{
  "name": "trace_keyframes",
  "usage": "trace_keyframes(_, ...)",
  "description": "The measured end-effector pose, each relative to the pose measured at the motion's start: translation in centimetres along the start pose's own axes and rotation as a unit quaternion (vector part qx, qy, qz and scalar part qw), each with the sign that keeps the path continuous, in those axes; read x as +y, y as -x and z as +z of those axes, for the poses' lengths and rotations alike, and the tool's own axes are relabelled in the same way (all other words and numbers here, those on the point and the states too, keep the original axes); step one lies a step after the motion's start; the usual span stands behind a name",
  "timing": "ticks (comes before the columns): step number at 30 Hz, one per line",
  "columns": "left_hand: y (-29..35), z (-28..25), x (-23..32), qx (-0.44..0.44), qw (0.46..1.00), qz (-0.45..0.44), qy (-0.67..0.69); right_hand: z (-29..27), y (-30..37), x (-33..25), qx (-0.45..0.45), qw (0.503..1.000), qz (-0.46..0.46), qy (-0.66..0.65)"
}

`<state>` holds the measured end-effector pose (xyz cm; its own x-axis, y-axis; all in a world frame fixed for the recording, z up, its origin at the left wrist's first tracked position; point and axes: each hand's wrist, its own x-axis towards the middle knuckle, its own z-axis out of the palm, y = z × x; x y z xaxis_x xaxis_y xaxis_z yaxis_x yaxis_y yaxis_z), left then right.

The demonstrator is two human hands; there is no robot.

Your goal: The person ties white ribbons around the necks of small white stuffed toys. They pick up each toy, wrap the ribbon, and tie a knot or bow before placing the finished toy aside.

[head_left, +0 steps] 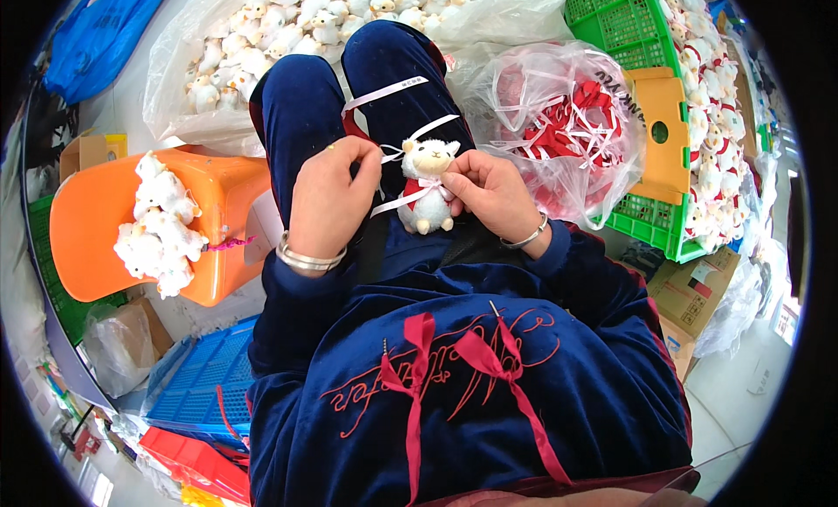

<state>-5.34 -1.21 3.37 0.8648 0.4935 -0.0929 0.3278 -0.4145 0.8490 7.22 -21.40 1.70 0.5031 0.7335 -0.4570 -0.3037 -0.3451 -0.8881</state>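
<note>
Head view: a small white plush lamb (427, 186) w/ a red vest is held upright over the lap, betw. both hands, and is taken as the landmark here. The right hand (491, 189) is pressed against the lamb's right side, fingers closed in a pinch on the white ribbon (408, 195) tied at its neck. The left hand (333, 197) is set just left of the lamb, thumb and forefinger pinched together on a ribbon end near the lamb's head; a silver bangle is worn on that wrist, a thinner one on the right wrist. More white ribbon is draped over the blue velvet trousers just above the lamb. Left of the lamb, well apart, an orange plastic stool (223, 219) is seen w/ a pile of finished white lambs (160, 226) on it. Above the lamb, beyond the knees, a clear bag of white plush lambs (288, 27) is lying. Right of the lamb, near it, a clear bag of red and white ribbons (567, 123) is resting against a green crate (624, 22), w/ more lambs stacked further right. Below-left of the lamb a blue crate (205, 376) is seen on the floor. Below the lamb, two red ribbons (454, 358) w/ needles are pinned to the blue top.
</note>
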Motion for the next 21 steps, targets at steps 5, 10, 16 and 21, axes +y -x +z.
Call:
trace_keyframes(5,2.4,1.2,1.6,-0.080,0.992,0.084,-0.051,0.1,0.0,0.0,-0.005,1.000,0.006,-0.006)
trace_keyframes(10,2.2,2.5,0.5,-0.058,0.992,0.104,-0.045,0.1,0.1,0.1,0.001,1.000,0.001,0.007)
trace_keyframes(16,1.1,1.2,0.2,-0.233,0.920,-0.183,0.256,0.0,0.1,0.1,-0.012,1.000,0.006,0.017)
trace_keyframes(21,1.0,1.9,0.2,-0.225,0.908,-0.236,0.264,0.1,0.0,0.5,-0.014,1.000,-0.003,0.019)
